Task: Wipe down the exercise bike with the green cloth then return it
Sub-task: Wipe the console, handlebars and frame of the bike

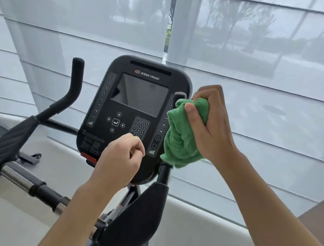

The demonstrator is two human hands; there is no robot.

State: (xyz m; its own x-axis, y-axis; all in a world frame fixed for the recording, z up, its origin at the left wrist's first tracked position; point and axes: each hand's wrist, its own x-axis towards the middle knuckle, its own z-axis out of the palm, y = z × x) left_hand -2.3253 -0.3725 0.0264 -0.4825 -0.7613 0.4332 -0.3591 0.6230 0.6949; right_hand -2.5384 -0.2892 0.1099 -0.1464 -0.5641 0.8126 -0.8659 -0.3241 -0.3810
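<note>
I am clamping my right hand (210,124) around the green cloth (181,135), bunching it into a wad so it seems ready to rub rather than drape. The wad is sitting at the right edge of the exercise bike's console (133,113), just by the short right handlebar (178,97) poking up behind it. My left hand (121,159) is hovering in front of the console's lower edge, fingers curled together on nothing. I am probably about to wipe that right side.
</note>
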